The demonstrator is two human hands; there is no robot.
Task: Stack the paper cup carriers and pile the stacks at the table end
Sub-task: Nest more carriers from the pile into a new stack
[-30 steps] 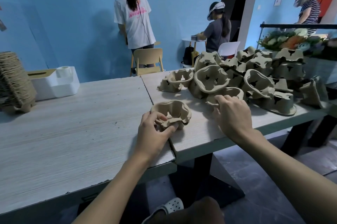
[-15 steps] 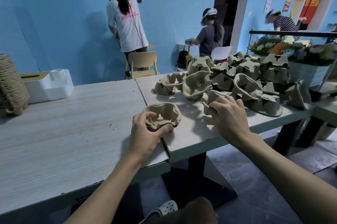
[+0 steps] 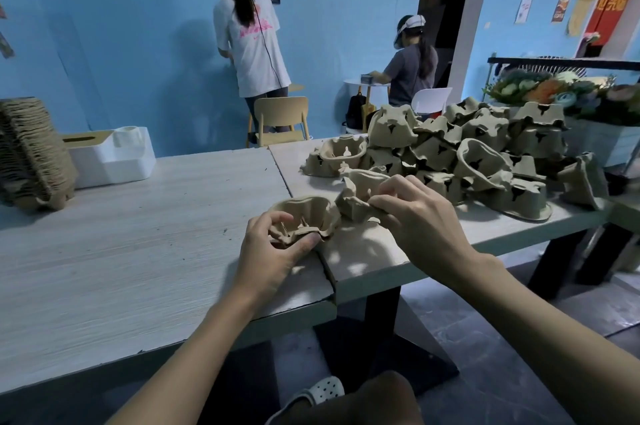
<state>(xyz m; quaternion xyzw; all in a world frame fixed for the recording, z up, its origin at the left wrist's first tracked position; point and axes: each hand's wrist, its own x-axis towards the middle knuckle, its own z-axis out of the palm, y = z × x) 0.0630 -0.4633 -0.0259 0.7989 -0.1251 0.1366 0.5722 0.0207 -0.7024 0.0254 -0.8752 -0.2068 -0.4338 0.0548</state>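
Note:
My left hand (image 3: 273,251) grips the near rim of a brown pulp cup carrier (image 3: 308,213) that lies cup-side up on the table near the seam between the two tabletops. My right hand (image 3: 419,217) holds a second carrier (image 3: 360,189), tilted and just right of the first, its edge touching it. A loose heap of several more carriers (image 3: 478,154) covers the right tabletop behind my right hand. A tall finished stack of carriers (image 3: 31,154) leans at the far left end of the table.
A white tissue box (image 3: 110,158) stands beside the left stack. The grey wood tabletop (image 3: 138,237) spreads between the stack and my hands. Two people stand at the blue back wall by a wooden chair (image 3: 278,120). Flowers (image 3: 561,92) sit at the right.
My right hand has drawn a carrier out of the heap and brought it left, up against the carrier in my left hand. My left hand stays on its carrier.

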